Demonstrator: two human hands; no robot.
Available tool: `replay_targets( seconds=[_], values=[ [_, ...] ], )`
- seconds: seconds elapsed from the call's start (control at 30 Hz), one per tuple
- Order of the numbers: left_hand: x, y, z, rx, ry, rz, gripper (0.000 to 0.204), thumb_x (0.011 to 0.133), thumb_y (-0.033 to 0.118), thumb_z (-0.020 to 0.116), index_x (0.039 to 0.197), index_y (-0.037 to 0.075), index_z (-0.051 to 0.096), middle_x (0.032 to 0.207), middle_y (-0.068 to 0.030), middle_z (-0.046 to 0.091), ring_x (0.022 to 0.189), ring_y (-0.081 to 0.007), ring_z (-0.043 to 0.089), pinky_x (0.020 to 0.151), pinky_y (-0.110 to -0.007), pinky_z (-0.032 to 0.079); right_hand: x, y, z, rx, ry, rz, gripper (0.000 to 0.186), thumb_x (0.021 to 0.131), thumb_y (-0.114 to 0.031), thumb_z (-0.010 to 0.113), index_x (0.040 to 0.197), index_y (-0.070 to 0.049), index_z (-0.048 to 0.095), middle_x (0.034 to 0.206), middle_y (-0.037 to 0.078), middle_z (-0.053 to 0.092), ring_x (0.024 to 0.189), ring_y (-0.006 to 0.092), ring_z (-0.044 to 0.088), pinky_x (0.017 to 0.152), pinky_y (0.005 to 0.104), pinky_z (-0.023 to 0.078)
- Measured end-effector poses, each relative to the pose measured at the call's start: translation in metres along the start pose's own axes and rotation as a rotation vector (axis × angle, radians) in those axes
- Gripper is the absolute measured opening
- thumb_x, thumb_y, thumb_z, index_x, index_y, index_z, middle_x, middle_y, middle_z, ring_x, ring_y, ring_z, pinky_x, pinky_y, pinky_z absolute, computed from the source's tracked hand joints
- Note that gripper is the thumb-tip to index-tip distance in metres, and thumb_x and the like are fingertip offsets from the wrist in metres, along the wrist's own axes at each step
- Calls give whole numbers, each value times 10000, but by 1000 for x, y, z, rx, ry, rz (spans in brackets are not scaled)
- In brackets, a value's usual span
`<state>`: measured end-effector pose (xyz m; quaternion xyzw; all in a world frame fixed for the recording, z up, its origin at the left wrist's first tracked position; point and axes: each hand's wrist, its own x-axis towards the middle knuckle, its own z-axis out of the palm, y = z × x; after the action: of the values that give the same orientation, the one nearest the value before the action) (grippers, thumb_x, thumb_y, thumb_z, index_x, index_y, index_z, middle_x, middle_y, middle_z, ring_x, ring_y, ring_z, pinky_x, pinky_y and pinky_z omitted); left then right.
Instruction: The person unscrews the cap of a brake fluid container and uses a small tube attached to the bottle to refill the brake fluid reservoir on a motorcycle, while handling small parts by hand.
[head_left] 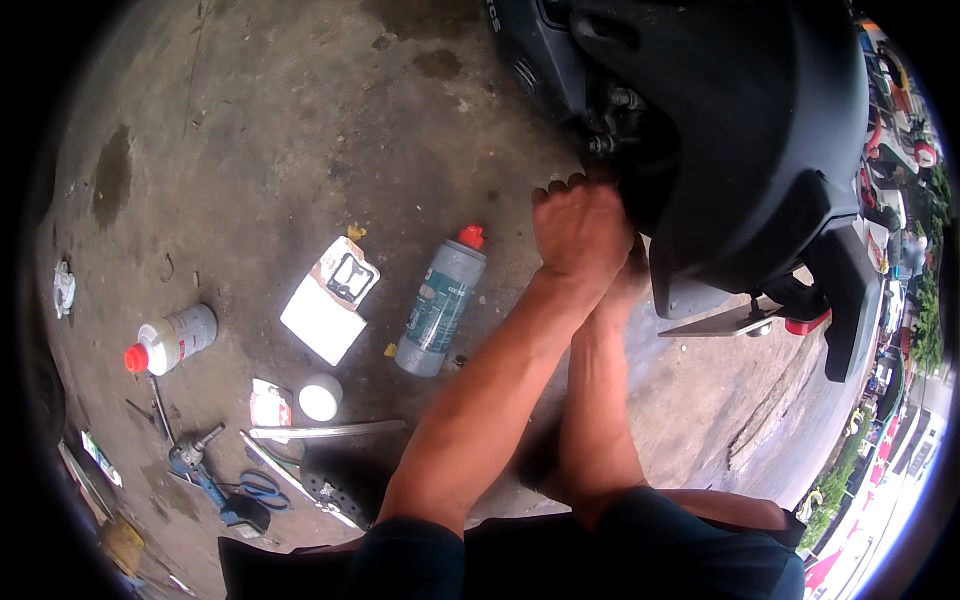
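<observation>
A dark scooter or motorcycle (765,130) fills the upper right, its underside showing metal fittings (612,140) in shadow. Just below those fittings my left hand (583,228) is closed, knuckles up and fingers curled at the edge of the dark body. Whatever it grips is hidden. My right hand (630,278) sits behind and below the left wrist, mostly covered by it, so its fingers do not show. Left of my forearms a grey bottle with a red cap (440,310) is on the concrete ground.
An opened white box (325,318), a round white lid or tub (320,398) and a second red-capped bottle (188,336) lie to the left. Nearer are a blue power drill (220,490), scissors (264,490) and long pale strips (330,430). A plate (720,321) juts from the vehicle's rear.
</observation>
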<state>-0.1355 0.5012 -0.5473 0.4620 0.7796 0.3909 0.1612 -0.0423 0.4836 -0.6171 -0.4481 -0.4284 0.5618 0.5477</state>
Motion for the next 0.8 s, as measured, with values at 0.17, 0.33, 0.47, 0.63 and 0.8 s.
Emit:
replay_targets(
  seconds=[0.17,0.33,0.47,0.63,0.8],
  values=[
    [3,1,-11,77,-205,66,76,640,149,654,659,97,706,689,-139,683,669,-305,666,697,-409,483,-2,1,19,-358,137,-228,252,914,-85,574,1143,16,544,1115,66,602,1006,155,578,878,297,468],
    [0,-11,-1,2,-195,114,76,639,134,643,641,84,701,685,-160,683,644,-318,675,660,-400,499,-15,-24,48,-396,190,-392,297,919,-137,593,1168,12,535,1150,70,587,1023,173,573,863,292,471],
    [7,-15,12,-116,-222,-32,140,709,154,622,703,36,697,750,-204,684,747,-362,682,709,-425,521,-24,-48,33,-122,89,209,283,906,-124,577,1150,18,579,1113,73,618,983,172,605,799,286,498],
    [13,-27,6,-792,-530,-438,200,845,179,569,816,2,657,823,-175,668,670,-293,637,591,-417,475,-20,-54,30,-97,136,403,336,976,-245,499,1214,-22,580,1093,44,649,963,163,615,767,323,515],
    [13,-36,-1,-1313,-636,-908,143,846,128,538,810,34,639,694,-57,580,576,-173,519,464,-348,361,-11,-43,20,141,-14,435,270,967,-244,523,1139,-55,612,955,11,650,830,111,591,700,271,484]
  ],
)
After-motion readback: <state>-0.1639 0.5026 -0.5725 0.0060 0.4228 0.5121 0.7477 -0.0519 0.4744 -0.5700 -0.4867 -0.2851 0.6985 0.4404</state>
